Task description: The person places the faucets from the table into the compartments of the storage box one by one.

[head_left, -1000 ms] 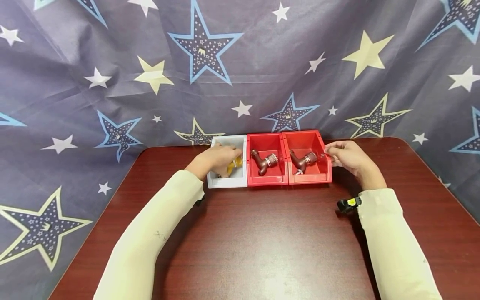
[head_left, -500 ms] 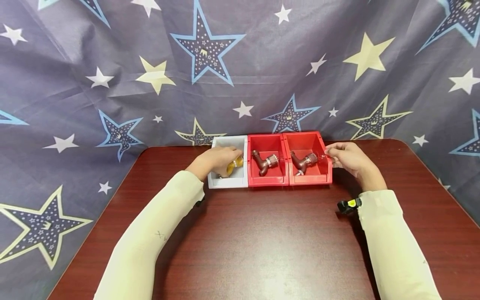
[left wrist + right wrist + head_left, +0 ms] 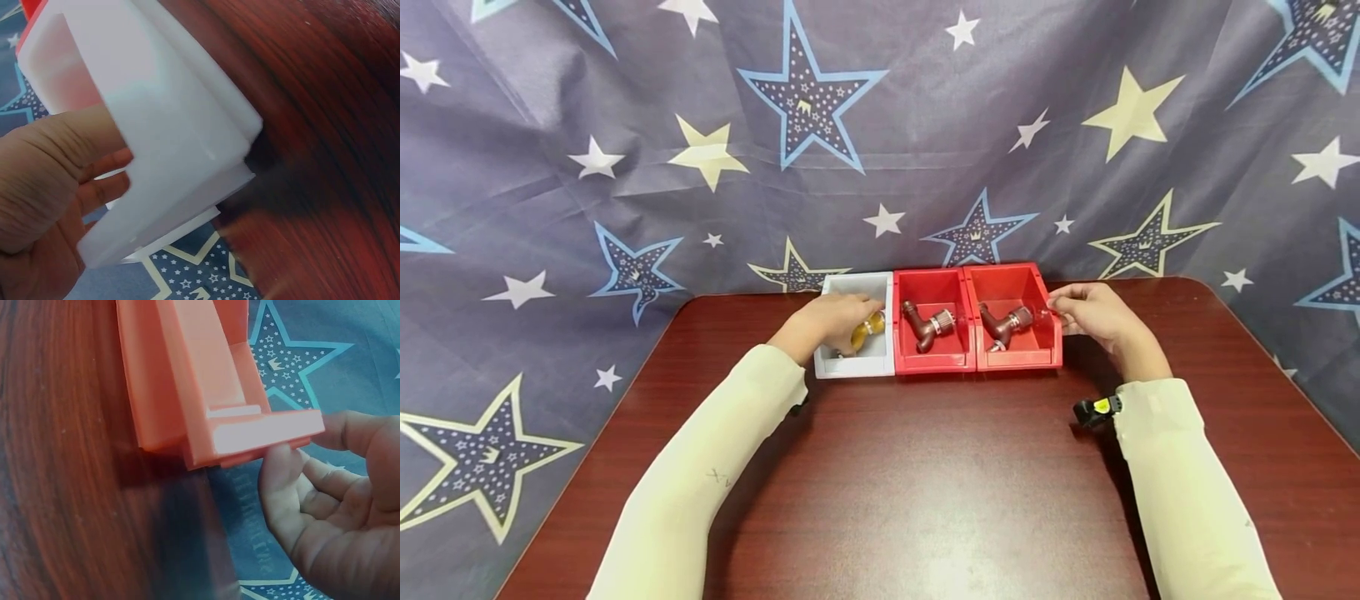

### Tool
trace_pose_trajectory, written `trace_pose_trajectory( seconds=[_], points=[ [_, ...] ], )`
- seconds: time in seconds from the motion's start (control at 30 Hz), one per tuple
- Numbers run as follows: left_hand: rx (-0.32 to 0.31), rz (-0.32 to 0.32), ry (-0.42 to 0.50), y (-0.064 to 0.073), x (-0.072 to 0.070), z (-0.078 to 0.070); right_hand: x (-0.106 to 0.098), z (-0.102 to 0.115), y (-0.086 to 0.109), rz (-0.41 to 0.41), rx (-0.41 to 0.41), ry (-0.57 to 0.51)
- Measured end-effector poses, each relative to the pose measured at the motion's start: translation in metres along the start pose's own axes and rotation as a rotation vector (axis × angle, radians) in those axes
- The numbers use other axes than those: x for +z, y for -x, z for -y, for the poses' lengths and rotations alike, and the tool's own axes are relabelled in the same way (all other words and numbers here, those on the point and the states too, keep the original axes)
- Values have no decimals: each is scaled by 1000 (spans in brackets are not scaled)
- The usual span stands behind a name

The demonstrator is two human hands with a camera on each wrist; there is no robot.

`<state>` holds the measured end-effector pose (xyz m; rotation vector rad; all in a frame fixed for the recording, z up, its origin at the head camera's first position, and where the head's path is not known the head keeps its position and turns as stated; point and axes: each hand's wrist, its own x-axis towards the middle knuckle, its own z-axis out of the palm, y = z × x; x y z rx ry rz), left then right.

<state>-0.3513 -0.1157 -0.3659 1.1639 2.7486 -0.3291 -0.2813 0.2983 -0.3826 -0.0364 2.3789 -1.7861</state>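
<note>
In the head view my left hand [image 3: 838, 321] reaches into the white bin [image 3: 854, 367], its fingers curled over a yellow tap [image 3: 868, 327]. The left wrist view shows the bin's white wall [image 3: 156, 87] hiding the fingertips of that left hand [image 3: 50, 169]. My right hand [image 3: 1101, 321] pinches the side rim of the right red bin [image 3: 1019, 358]. Up close in the right wrist view, the thumb and index finger of the right hand [image 3: 337, 494] meet at the rim of this red bin [image 3: 269, 434].
Between the held bins stands another red bin [image 3: 935, 363] with a maroon tap [image 3: 928, 325] inside. A second maroon tap [image 3: 1005, 323] lies in the right red bin. The bins stand side by side near the back of the brown table [image 3: 925, 483], before a star-patterned cloth [image 3: 647, 158].
</note>
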Motion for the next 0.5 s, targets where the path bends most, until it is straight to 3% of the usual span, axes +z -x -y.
trace_pose_trajectory(
  seconds=[0.27,0.5],
  points=[
    [-48,2,10,6,-8,-1,0,9,1,-60,-28,164],
    [-73,-49,27,12,-16,-5,-1,20,13,-104,-104,441]
  ],
)
